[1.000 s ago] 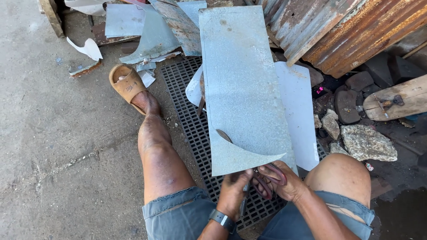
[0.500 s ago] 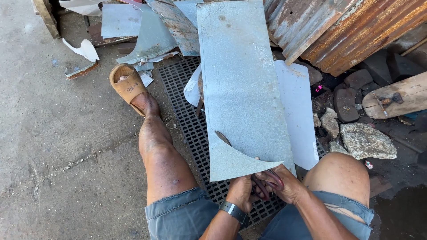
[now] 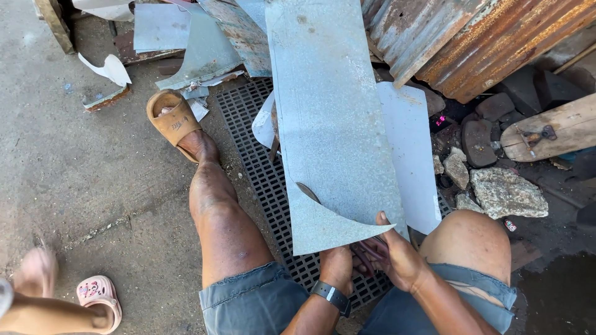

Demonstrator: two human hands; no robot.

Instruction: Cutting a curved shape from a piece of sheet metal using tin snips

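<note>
A long grey metal sheet [image 3: 329,124] lies sloped over a black floor grate [image 3: 254,136] between my knees. A curved cut runs into its near end, and the cut flap curls down to the left. The dark blade of metal shears [image 3: 307,191] pokes out at the cut. Just under the sheet's near edge, my left hand [image 3: 337,267], with a watch on its wrist, is closed around the shears' handles [image 3: 367,251]. My right hand [image 3: 400,257] grips the handles too, its thumb up against the sheet's edge.
A second pale sheet [image 3: 410,142] lies under the first, to the right. Rusty corrugated sheets [image 3: 472,43] lean at the back right, with stones [image 3: 506,192] and a wooden plank [image 3: 559,127] below them. Metal offcuts [image 3: 205,56] lie beyond my sandalled left foot [image 3: 174,121]. Another person's foot in a pink sandal [image 3: 96,294] stands on the concrete at lower left.
The cut flap has curled further down from the sheet. Another person's foot in a pink sandal has come into view at lower left. My hands stay at the sheet's near edge.
</note>
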